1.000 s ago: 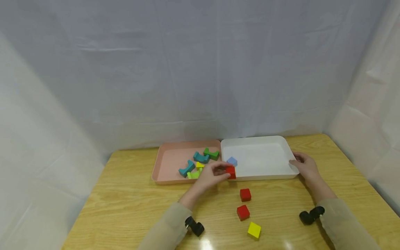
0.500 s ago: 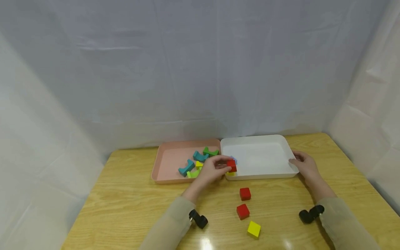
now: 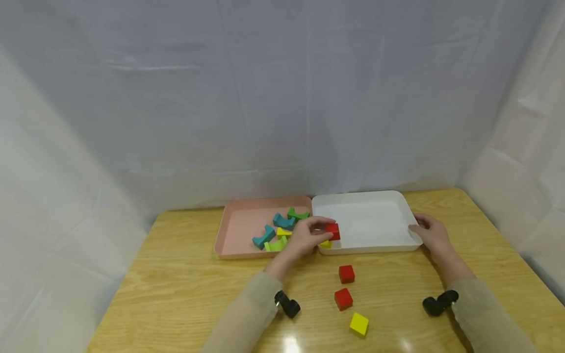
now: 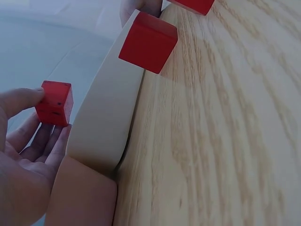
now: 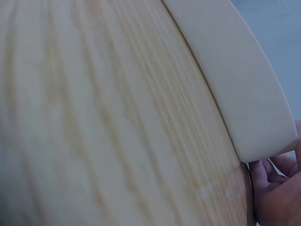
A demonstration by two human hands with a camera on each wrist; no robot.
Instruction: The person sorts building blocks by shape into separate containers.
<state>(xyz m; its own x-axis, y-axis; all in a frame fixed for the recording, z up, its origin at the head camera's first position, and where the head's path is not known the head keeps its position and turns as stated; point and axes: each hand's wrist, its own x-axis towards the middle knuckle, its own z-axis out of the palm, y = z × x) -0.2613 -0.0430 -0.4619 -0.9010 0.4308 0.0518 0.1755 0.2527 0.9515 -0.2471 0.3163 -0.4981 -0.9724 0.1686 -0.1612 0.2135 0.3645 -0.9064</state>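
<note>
My left hand pinches a red cube between thumb and fingertips, over the left end of the white tray. In the left wrist view, the held cube sits between the thumb above and the fingers below. Part of a yellow block shows in the white tray just under this hand. At the tray's right end, my right hand grips the rim, thumb on top. The right wrist view shows the fingers at the tray's corner, partly cut off by the frame.
A pink tray adjoins the white one on the left, holding teal, green, yellow and lime blocks. In front lie two red cubes and a yellow cube on the wooden table.
My left hand has moved right and slightly away from me with the red cube. The light blue block in the white tray is now hidden behind it. My right hand stays on the rim.
</note>
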